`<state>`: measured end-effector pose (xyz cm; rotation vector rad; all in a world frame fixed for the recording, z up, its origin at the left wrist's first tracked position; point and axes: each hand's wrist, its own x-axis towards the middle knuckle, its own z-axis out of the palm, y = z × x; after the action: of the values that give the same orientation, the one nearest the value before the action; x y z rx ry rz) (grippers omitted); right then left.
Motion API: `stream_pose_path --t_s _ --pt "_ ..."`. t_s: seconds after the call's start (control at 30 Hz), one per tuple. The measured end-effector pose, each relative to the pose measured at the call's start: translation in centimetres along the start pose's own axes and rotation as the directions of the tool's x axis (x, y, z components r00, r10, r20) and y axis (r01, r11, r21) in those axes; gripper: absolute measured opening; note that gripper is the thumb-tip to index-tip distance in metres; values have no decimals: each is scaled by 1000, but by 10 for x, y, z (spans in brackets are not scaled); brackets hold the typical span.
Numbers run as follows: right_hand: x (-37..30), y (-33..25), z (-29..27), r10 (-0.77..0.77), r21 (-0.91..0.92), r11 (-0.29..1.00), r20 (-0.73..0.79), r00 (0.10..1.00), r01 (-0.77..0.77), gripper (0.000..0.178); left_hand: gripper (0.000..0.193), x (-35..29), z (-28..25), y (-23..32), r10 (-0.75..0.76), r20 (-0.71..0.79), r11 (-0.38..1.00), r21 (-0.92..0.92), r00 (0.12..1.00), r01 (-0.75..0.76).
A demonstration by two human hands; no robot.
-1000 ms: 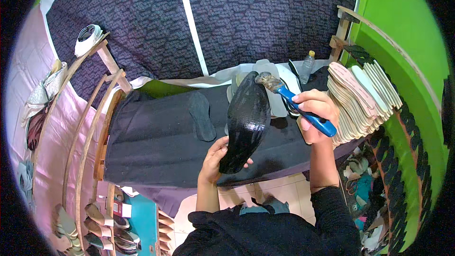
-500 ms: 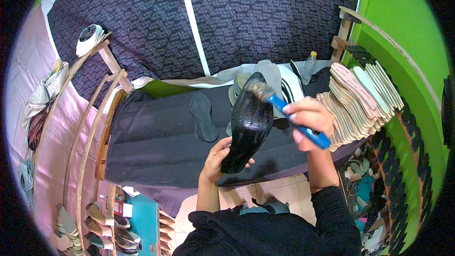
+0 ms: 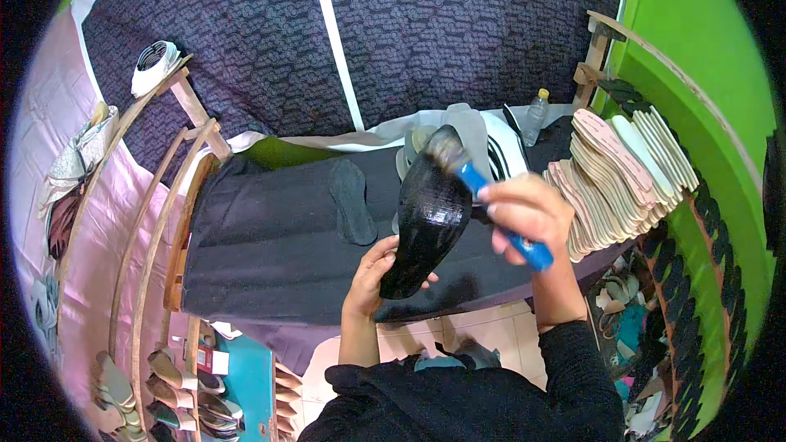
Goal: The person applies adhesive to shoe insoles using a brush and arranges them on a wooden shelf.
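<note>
My left hand [image 3: 374, 280] grips the near end of a black shoe sole [image 3: 432, 217], tilted up above the table. Its surface looks wet and shiny. In my right hand [image 3: 528, 217] is a paintbrush [image 3: 471, 176] with a blue handle, and its bristles touch the sole near the far end. On the table left of the sole lies another dark sole [image 3: 352, 200], flat on the cloth. Behind the held sole, several grey and white sole pieces [image 3: 467, 131] are partly hidden.
Stacks of pale insoles [image 3: 610, 176] stand at the table's right end. A clear bottle [image 3: 536, 117] with a yellow cap is at the back. Wooden racks [image 3: 135, 270] rise on the left, and black soles [image 3: 696, 319] hang along the right. Dark cloth [image 3: 270, 254] covers the table.
My right hand has shifted slightly left, and the brush handle has tipped a little steeper. The bristles stay near the sole's far end. My left hand and the sole have barely moved.
</note>
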<state>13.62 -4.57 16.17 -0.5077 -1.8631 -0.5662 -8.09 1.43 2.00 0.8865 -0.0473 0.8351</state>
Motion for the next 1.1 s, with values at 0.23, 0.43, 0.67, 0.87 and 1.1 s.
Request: stream_pose_path --t_s 0.23,0.43,0.67,0.87,1.1 --pt "-3 -3 2 -4 151 988 108 994 -12 24 36 2 -5 -4 14 -6 1000 0 1000 -14" --pt "1 5 2 78 -45 996 4 997 -77 25 36 -1 -3 -1 17 -15 999 43 1000 -16" --pt "-3 -6 10 -59 365 931 105 993 16 31 36 -2 -5 2 53 -91 999 16 994 -51" --pt "-11 5 -1 162 82 983 13 987 -163 20 36 1 -7 -1 16 -48 999 29 999 -15" --pt "-7 -5 7 70 177 981 33 997 -75 25 36 -1 -11 2 19 -30 1000 -18 999 -20"
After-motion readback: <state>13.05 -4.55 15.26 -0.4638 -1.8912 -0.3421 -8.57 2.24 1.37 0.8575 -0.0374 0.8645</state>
